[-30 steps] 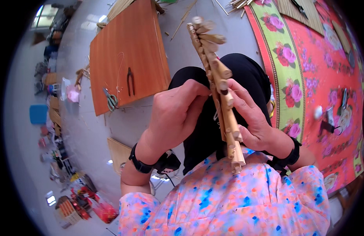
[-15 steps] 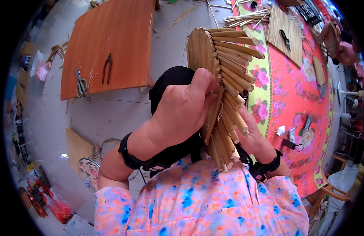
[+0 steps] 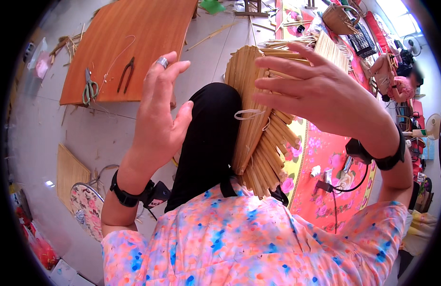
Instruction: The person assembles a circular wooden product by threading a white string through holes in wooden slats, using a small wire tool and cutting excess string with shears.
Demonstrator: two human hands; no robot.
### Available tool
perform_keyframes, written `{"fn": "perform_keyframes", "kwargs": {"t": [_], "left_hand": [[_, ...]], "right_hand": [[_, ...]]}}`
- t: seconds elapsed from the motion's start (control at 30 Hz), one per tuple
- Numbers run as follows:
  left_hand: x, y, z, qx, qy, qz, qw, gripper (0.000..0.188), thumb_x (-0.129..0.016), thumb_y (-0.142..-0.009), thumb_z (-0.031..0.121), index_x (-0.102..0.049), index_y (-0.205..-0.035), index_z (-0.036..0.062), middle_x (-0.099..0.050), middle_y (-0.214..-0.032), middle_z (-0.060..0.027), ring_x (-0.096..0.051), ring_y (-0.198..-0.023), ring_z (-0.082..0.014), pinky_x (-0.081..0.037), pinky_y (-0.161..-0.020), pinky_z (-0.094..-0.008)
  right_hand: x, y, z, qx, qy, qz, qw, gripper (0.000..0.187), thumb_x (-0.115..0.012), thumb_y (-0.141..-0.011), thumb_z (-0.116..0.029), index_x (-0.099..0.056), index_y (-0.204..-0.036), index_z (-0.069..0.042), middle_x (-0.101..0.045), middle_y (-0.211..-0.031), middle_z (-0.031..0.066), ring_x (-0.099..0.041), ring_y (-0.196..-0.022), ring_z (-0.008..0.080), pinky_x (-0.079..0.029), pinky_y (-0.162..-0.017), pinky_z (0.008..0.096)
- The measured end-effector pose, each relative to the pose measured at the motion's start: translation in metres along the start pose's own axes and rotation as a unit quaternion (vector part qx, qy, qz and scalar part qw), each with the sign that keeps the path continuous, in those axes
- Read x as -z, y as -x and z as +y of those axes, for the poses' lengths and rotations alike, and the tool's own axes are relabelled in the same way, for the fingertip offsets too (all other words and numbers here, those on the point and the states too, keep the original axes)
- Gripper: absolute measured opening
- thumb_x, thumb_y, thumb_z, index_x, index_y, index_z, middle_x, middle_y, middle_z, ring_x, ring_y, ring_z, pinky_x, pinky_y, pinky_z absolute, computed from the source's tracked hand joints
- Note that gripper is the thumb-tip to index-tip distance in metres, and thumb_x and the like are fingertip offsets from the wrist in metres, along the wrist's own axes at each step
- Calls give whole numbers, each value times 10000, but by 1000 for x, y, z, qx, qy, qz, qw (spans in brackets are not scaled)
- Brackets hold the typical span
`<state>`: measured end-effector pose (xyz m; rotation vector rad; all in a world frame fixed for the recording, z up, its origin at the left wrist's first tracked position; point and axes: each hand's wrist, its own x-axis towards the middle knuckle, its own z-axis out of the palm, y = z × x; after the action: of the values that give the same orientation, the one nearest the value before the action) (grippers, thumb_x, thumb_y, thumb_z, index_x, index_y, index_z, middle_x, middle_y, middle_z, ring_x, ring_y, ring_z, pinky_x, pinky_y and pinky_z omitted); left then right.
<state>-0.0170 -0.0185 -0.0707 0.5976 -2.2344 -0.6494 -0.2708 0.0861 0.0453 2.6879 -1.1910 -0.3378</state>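
Left hand (image 3: pixel 159 117) withdrawn from wooden-stick panel (image 3: pixel 251 136), right hand (image 3: pixel 320 95) raised over its upper end, fingers of both held apart.

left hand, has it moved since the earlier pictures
Yes: the left hand moved leftward, away from the stick bundle, and now overlaps the right edge of the orange wooden board in the image.

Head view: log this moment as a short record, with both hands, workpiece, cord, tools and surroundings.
Left hand: left hand raised, open, empty
Right hand: right hand open, over the workpiece; contact unclear
Workpiece: bamboo-stick piece on the lap, sticks fanning out rightward
Cord: pale loop on the piece's flat side
Tools: green-handled scissors and dark pliers on an orange-brown board
Right side: red floral cloth
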Motion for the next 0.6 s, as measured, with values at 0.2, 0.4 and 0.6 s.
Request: {"fn": "perform_keyframes", "kwargs": {"t": [0.2, 0.4, 0.6], "left_hand": [[12, 28, -6, 69, 70, -23, 995, 544, -591, -796, -57, -470, -1317, 43, -468, -1357, -200, -497, -1212, -360, -422, -990, -404], [9, 47, -7, 66, 78, -17, 995, 492, -587, -805, -60, -500, -1281, 29, -500, -1322, -201, -532, -1156, -342, -455, -947, -389], [14, 58, 9, 62, 71, -15, 995, 453, -583, -818, -59, -526, -1259, 29, -534, -1307, -180, -514, -1228, -340, -402, -1030, -393]], "right_hand": [[-2, -16, -8, 68, 20, -152, 986, 368, -621, -788, -164, -635, -1152, -117, -640, -1099, 22, -572, -1116, 223, -388, -1070, 433], [-28, 25, -19, 59, 91, -5, 994, 271, -635, -771, -173, -661, -1025, -82, -609, -958, 11, -587, -971, 194, -471, -886, 373], [-49, 83, -25, 23, 115, 69, 991, 318, -655, -778, -176, -660, -1087, -104, -626, -1130, 11, -584, -1088, 227, -475, -957, 401]]}}
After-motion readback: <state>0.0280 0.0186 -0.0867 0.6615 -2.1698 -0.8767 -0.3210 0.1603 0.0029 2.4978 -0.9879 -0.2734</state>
